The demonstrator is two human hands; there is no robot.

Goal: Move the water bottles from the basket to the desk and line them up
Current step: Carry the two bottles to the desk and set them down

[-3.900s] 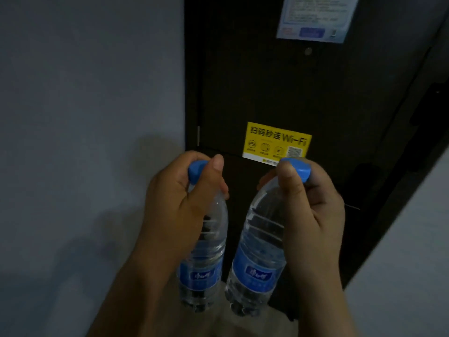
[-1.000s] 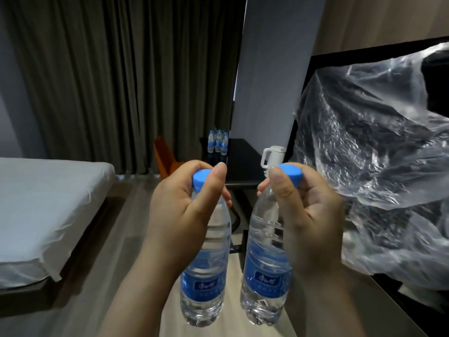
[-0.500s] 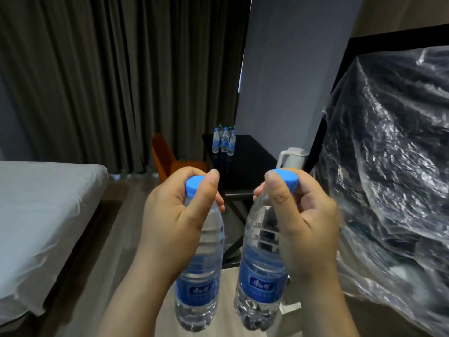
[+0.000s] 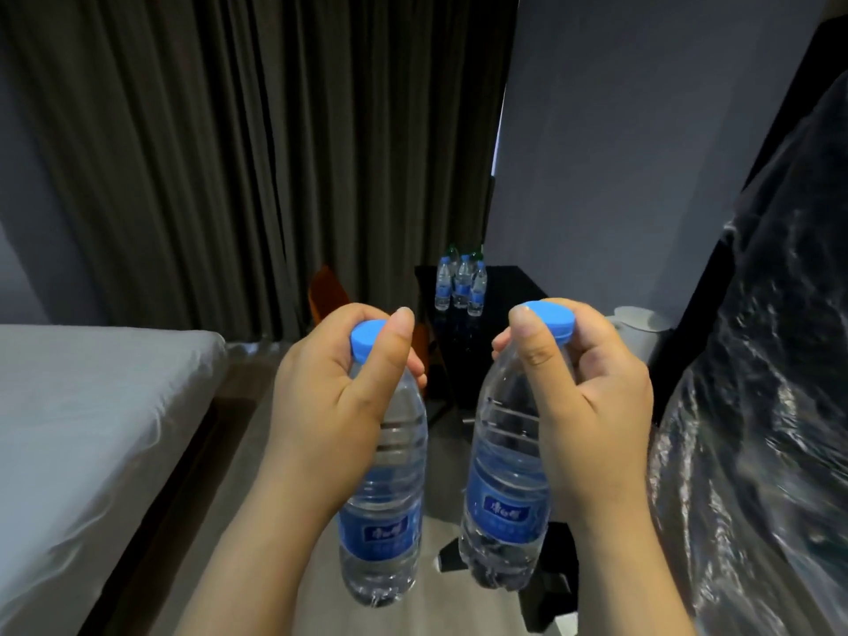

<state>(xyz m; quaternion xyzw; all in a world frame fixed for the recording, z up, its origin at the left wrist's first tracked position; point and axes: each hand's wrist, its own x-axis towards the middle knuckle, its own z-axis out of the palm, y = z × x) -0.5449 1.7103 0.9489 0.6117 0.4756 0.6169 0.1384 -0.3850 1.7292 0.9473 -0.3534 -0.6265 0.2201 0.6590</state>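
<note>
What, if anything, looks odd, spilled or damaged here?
Nothing stands out. The left hand and right hand grip the left bottle and right bottle, both capped and intact; other bottles stand upright on the desk.

Dim room, blurred right edge, wide-angle bending.

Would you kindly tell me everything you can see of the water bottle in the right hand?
The right-hand water bottle is clear ribbed plastic, with a blue cap on and a blue label low on its body. It hangs in the air, nearly upright, its base tilted slightly leftward. The right hand grips its neck, thumb against the cap; nothing else touches it.
</note>
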